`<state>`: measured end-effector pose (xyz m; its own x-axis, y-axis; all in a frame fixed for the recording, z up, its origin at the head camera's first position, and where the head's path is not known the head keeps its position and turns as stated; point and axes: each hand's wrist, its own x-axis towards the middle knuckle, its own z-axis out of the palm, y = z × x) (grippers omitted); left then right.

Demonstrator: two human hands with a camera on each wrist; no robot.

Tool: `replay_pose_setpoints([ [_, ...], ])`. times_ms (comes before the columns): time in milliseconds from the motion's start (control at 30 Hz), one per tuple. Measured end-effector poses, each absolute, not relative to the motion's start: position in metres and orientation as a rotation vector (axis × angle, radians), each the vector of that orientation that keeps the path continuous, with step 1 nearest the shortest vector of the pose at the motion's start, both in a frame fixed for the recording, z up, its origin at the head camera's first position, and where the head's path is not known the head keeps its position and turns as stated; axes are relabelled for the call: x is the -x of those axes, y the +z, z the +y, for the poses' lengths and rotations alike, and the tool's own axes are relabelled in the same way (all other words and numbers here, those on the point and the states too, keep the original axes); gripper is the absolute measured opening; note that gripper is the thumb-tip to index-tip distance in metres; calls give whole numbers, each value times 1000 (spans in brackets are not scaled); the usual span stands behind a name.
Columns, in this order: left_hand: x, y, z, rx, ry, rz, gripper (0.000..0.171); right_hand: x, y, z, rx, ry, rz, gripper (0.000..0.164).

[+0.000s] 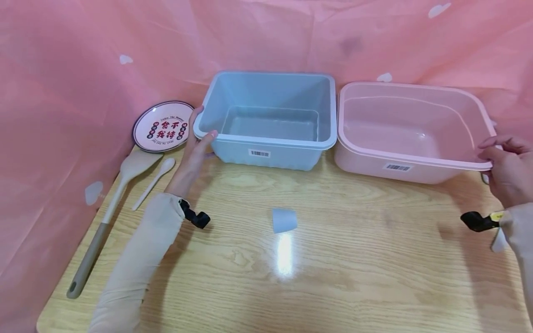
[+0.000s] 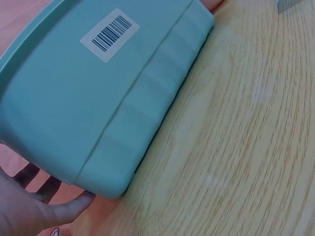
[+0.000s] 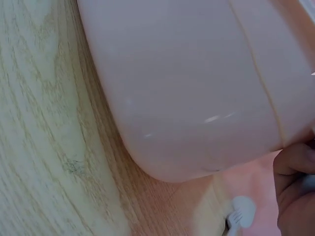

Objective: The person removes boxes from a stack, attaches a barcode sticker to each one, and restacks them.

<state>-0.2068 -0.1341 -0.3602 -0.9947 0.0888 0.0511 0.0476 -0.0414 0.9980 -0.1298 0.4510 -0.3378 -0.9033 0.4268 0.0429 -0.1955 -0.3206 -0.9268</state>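
My left hand (image 1: 192, 150) holds the light-blue plastic basin (image 1: 266, 147) at its front left corner, thumb on the rim and the other fingers against the outer side. In the left wrist view, those fingers (image 2: 74, 209) curl by the basin's lower end, beneath the barcode side. On the far right, my right hand (image 1: 511, 170) pinches the rim of the pink basin (image 1: 374, 163) at its front right corner. The right wrist view shows that hand (image 3: 298, 184) at the pink basin's edge (image 3: 197, 123), partly cut off by the frame. Both basins stand side by side with nothing inside.
A small light-blue cup-shaped piece (image 1: 284, 220) lies mid-table. Along the left edge are a patterned plate (image 1: 166, 118), a long-handled spatula (image 1: 90, 254) and a white spoon (image 1: 155, 182). A white fork (image 3: 235, 216) is beyond the pink basin's corner. Pink cloth (image 1: 266, 37) hangs behind.
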Motion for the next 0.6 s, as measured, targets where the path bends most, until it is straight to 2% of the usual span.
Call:
replay_pose_setpoints([
  [333, 205, -362, -133, -225, 2246, 2155, 70, 131, -337, 450, 474, 2129, -1566, 36],
  [600, 210, -362, -131, -193, 2236, 2182, 71, 130, -337, 449, 454, 2114, -1545, 36],
])
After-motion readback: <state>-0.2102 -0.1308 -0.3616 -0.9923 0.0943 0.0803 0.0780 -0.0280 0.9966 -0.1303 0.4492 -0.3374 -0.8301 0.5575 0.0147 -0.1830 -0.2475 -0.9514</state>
